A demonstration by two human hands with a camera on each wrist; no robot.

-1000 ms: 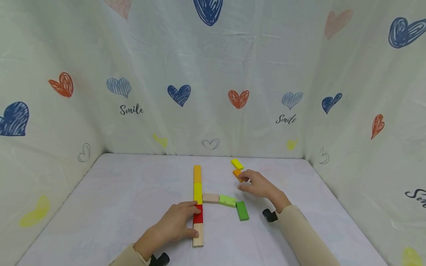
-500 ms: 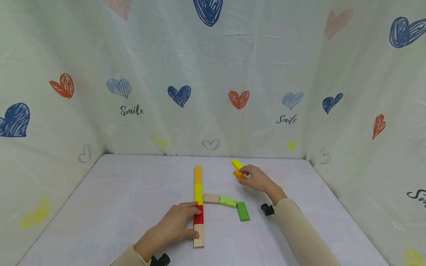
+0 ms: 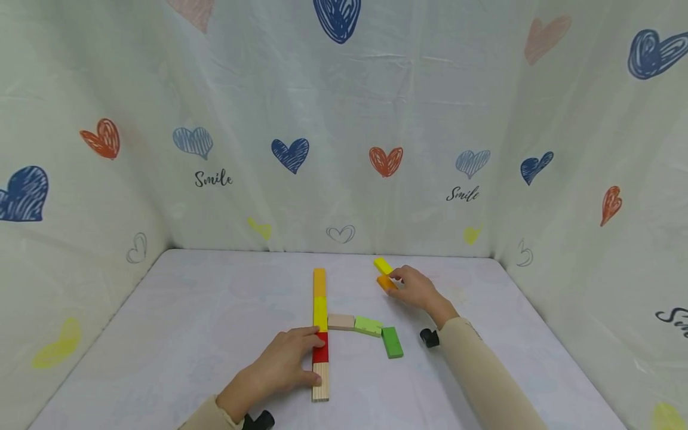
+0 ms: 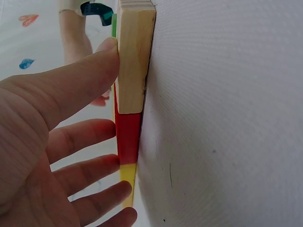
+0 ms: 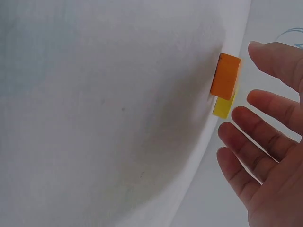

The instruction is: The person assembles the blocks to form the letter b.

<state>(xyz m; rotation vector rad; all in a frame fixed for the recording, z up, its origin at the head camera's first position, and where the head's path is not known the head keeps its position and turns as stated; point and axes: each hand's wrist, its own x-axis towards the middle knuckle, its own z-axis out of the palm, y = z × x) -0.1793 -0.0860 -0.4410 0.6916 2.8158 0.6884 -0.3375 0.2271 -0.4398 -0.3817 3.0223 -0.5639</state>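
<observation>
My left hand (image 3: 287, 361) rests along a straight row of blocks lying on the table. Its fingertips touch the red block (image 3: 321, 348), and its thumb touches the plain wood block (image 3: 321, 391). Farther along this row come a yellow block (image 3: 319, 313) and an orange-yellow block (image 3: 319, 282). At the back right, my right hand (image 3: 416, 288) is around the near side of a loose orange block (image 5: 226, 76), fingers spread. In the right wrist view a gap shows between thumb, fingers and block. A loose yellow block (image 3: 383, 265) lies just behind the orange one.
From the row's right side, a pale brown block (image 3: 341, 322), a light green block (image 3: 368, 325) and a darker green block (image 3: 392, 342) form a bending line. A curtain with printed hearts (image 3: 290, 155) surrounds the white table (image 3: 226, 298) at the back and sides.
My right hand has moved a little farther back over the orange block, which looks slightly turned, then shifted slightly right. My left hand has stayed on the row.
</observation>
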